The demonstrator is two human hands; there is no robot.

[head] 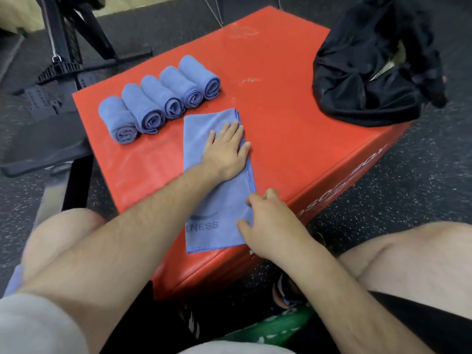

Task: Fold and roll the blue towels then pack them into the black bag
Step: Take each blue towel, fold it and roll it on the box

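Head view, facing down, close above towel (222, 198)

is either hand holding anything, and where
The right hand fingers pinch the folded towel at its right edge; left hand only presses flat on it.

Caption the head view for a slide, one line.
Left hand presses a folded blue towel on the red box, right hand pinches its edge; five rolled towels lie beside, black bag beyond.

Left grip (226, 149) flat, right grip (268, 218) curled
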